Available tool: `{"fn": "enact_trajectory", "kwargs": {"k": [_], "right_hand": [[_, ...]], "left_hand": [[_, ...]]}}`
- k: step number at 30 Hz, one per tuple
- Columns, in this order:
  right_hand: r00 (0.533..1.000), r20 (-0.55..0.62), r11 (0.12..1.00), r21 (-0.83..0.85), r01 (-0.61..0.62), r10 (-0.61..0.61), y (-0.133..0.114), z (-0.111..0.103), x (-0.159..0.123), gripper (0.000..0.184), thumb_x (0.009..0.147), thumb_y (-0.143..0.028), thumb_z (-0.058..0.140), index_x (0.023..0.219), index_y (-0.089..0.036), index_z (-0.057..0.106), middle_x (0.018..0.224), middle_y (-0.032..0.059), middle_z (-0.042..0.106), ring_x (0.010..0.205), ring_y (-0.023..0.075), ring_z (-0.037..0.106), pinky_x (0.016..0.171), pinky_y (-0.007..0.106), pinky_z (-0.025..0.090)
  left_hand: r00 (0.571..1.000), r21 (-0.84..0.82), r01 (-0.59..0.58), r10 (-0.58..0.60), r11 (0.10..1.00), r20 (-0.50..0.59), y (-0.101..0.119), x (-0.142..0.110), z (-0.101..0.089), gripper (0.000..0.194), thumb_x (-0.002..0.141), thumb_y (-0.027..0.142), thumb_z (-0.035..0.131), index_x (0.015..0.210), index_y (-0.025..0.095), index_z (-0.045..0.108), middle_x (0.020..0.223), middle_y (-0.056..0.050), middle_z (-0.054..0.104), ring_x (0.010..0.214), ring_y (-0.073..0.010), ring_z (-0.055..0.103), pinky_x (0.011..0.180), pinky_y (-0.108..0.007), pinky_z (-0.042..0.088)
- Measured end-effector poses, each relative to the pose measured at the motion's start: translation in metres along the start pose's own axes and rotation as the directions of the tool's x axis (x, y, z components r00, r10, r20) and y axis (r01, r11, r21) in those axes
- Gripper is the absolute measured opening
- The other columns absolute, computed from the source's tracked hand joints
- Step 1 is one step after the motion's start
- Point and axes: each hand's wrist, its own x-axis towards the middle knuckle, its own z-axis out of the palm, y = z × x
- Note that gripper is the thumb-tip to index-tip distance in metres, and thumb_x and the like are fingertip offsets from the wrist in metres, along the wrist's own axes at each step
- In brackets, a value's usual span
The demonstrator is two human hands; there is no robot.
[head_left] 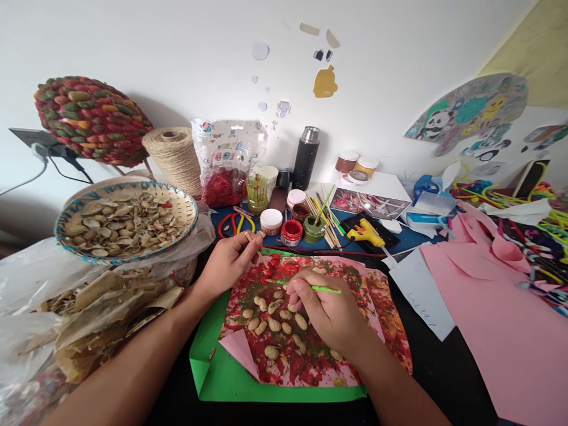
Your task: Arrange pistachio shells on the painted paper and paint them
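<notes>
My left hand [231, 261] is closed on a thin wooden stick [262, 258], pinched between thumb and fingers. The stick's lower end reaches toward a red-painted patch on the paper; whether a peanut sits on it I cannot tell. In my right hand [326, 305] is a green-handled paintbrush [327, 289], its tip pointing left toward the wet red paint [277, 266]. Below the brush, several unpainted peanuts [274, 325] lie on the paint-smeared pink paper [319, 367]. That paper rests on a green sheet [222, 378].
Open jars of red paint [291, 232] and green paint [315, 229] stand behind the paper. A yellow glue gun [366, 234] lies to their right. On the left is a basket [126, 222] of shells. A black flask [306, 158] stands near the wall; pink sheets [488, 319] lie right.
</notes>
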Motion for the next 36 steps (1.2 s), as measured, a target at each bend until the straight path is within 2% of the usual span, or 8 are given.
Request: {"fn": "enact_trajectory", "kwargs": {"k": [5,10,15,22,25,28,36], "right_hand": [[0.996,-0.086,0.998,-0.067,0.008,-0.013,0.0026,-0.0029,0.0012,0.046,0.116,-0.040,0.040,0.081,-0.023,0.066,0.065,0.0007,0.068,0.061,0.0161,0.068,0.064,0.028,0.051],[0.986,-0.165,1.000,-0.031,0.001,-0.006,0.0060,-0.0022,0.0008,0.047,0.116,-0.045,0.041,0.084,-0.023,0.067,0.066,0.0014,0.068,0.059,0.0165,0.066,0.060,0.028,0.051],[0.994,-0.106,0.997,-0.072,0.017,-0.025,0.0048,-0.0022,0.0002,0.045,0.116,-0.041,0.041,0.083,-0.023,0.066,0.068,0.0015,0.069,0.063,0.0165,0.067,0.064,0.027,0.051],[0.990,-0.138,0.999,-0.046,-0.007,0.001,0.0073,-0.0017,-0.0003,0.043,0.116,-0.041,0.041,0.085,-0.023,0.066,0.069,0.0015,0.070,0.062,0.0164,0.068,0.061,0.026,0.051],[0.994,-0.106,0.998,-0.048,-0.030,0.024,0.0070,-0.0015,0.0003,0.042,0.116,-0.041,0.041,0.087,-0.023,0.067,0.072,0.0025,0.071,0.065,0.0171,0.068,0.061,0.026,0.052],[0.996,-0.084,0.998,-0.053,-0.026,0.021,0.0062,-0.0019,0.0007,0.042,0.116,-0.040,0.041,0.086,-0.023,0.066,0.071,0.0024,0.069,0.065,0.0173,0.068,0.062,0.026,0.052],[0.998,-0.018,0.998,0.016,0.054,-0.054,0.0021,-0.0005,-0.0008,0.037,0.113,-0.034,0.047,0.084,-0.022,0.066,0.070,0.0002,0.068,0.062,0.0148,0.067,0.064,0.025,0.050]], "left_hand": [[1.000,0.013,-0.001,0.001,1.000,0.002,-0.0012,-0.0005,0.0000,0.053,0.104,0.063,0.049,0.076,0.020,0.060,0.067,-0.001,0.068,0.061,-0.0158,0.060,0.064,-0.027,0.045],[1.000,0.016,-0.011,0.011,1.000,0.000,-0.0017,-0.0010,-0.0005,0.053,0.105,0.063,0.049,0.076,0.020,0.060,0.068,-0.001,0.068,0.062,-0.0157,0.061,0.064,-0.026,0.046],[1.000,0.014,-0.019,0.019,1.000,-0.012,-0.0039,-0.0011,-0.0013,0.051,0.105,0.060,0.049,0.075,0.021,0.060,0.067,-0.001,0.067,0.062,-0.0157,0.061,0.064,-0.026,0.046],[0.997,-0.042,0.004,-0.007,0.999,-0.076,-0.0075,-0.0003,-0.0057,0.046,0.105,0.054,0.052,0.075,0.020,0.059,0.068,0.000,0.062,0.062,-0.0148,0.056,0.062,-0.026,0.044],[0.999,0.004,-0.008,0.009,1.000,-0.053,-0.0063,-0.0003,-0.0061,0.046,0.104,0.054,0.052,0.072,0.021,0.055,0.065,0.002,0.055,0.061,-0.0139,0.050,0.060,-0.025,0.040],[1.000,0.044,-0.021,0.022,0.999,-0.009,-0.0048,-0.0005,-0.0058,0.046,0.105,0.053,0.050,0.073,0.020,0.055,0.065,0.002,0.056,0.061,-0.0136,0.050,0.061,-0.025,0.040],[0.999,0.089,-0.021,0.024,0.996,-0.024,-0.0053,0.0003,-0.0057,0.046,0.105,0.053,0.048,0.074,0.020,0.055,0.065,0.003,0.053,0.062,-0.0134,0.048,0.062,-0.025,0.038]]}}
